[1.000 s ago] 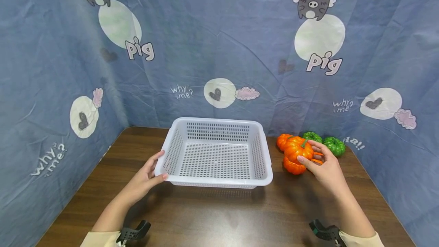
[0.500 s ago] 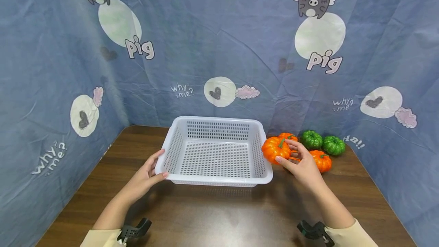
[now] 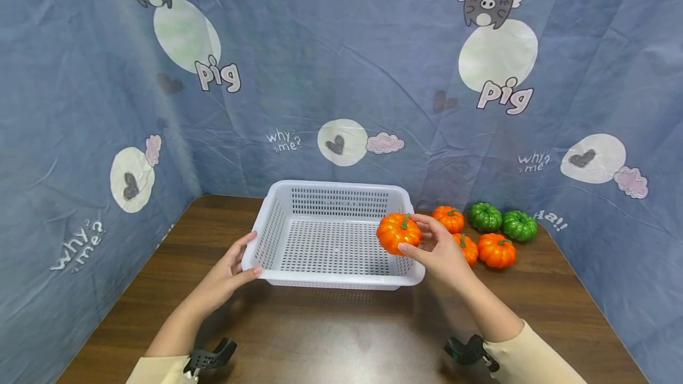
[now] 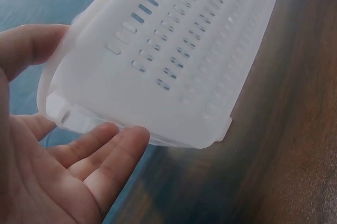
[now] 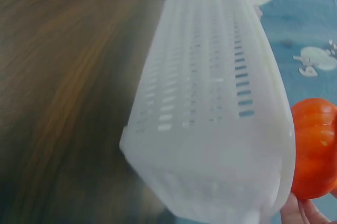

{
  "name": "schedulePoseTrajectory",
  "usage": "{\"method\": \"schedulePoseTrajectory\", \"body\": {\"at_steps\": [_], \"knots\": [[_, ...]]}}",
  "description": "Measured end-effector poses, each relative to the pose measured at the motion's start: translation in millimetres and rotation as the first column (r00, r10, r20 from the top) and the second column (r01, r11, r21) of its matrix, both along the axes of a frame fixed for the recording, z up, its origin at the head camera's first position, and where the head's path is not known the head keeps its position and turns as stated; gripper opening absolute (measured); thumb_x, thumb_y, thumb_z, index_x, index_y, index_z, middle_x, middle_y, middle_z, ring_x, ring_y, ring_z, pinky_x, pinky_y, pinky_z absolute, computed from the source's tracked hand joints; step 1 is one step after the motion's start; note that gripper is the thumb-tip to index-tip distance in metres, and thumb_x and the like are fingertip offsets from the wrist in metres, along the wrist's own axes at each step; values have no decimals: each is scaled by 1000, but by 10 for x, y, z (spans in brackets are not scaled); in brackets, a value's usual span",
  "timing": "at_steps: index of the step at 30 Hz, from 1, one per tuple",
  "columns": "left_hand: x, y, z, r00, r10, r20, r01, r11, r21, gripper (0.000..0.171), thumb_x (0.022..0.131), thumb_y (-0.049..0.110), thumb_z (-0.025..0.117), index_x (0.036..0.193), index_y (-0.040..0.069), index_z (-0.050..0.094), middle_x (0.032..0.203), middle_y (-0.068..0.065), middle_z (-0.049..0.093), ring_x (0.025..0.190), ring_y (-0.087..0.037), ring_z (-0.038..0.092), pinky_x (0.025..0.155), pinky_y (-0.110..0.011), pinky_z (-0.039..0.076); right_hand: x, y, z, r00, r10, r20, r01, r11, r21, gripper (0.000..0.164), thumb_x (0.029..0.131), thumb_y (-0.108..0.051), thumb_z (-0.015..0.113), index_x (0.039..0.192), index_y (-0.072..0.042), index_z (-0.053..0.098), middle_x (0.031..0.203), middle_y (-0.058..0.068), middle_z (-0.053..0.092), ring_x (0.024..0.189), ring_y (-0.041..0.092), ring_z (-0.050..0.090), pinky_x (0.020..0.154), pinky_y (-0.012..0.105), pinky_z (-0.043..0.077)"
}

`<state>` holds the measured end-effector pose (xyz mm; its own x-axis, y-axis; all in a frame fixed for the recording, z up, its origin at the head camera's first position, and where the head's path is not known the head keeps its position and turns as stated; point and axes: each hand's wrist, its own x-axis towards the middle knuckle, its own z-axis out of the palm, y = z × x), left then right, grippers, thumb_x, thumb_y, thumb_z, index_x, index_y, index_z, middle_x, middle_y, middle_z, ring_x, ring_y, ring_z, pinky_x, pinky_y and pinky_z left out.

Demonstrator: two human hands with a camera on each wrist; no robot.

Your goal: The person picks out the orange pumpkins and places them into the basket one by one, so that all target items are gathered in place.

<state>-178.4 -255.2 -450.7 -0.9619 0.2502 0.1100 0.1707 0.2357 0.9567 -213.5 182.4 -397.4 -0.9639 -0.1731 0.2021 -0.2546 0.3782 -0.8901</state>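
Observation:
My right hand (image 3: 440,250) holds a small orange pumpkin (image 3: 397,233) with a green stem over the right end of a white perforated plastic basket (image 3: 341,281). In the right wrist view the pumpkin (image 5: 314,148) shows beyond the basket wall (image 5: 210,145), with fingertips (image 5: 311,212) beneath it. My left hand (image 3: 221,277) grips the basket's left end, thumb on the near corner of the rim. From the left wrist view, the left fingers (image 4: 118,163) lie along the outside of the basket (image 4: 131,77). Nothing lies inside the basket.
Right of the basket on the brown wooden table (image 3: 341,336) stand three orange pumpkins (image 3: 497,250) and two green ones (image 3: 520,226). A blue printed cloth (image 3: 341,64) hangs behind and along both sides of the table.
My right hand has carried the orange pumpkin leftward from the group to over the basket's right end, uncovering the pumpkins behind it. The left hand and basket have stayed put.

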Motion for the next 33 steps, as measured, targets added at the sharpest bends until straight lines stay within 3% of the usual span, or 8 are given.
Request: {"method": "schedulePoseTrajectory", "body": {"at_steps": [11,33], "knots": [[12,-20,7,1000,-5,8,5,1000,-2,82,96,9,65,159,5,12,151,-32,32,131,-48,41,88,-19,49,-53,-278,-18,998,58,-5,-57,997,55,66,80,-26,86,138,-16,56,130,13,58,104,29,62,88,45,54],[2,-1,2,1000,-2,7,2,1000,-2,81,96,9,65,159,5,13,150,-33,33,129,-45,44,88,-19,49,-156,-900,-48,981,193,-6,-193,980,45,62,79,-17,86,134,-9,60,128,14,57,100,27,60,82,35,56]]}}
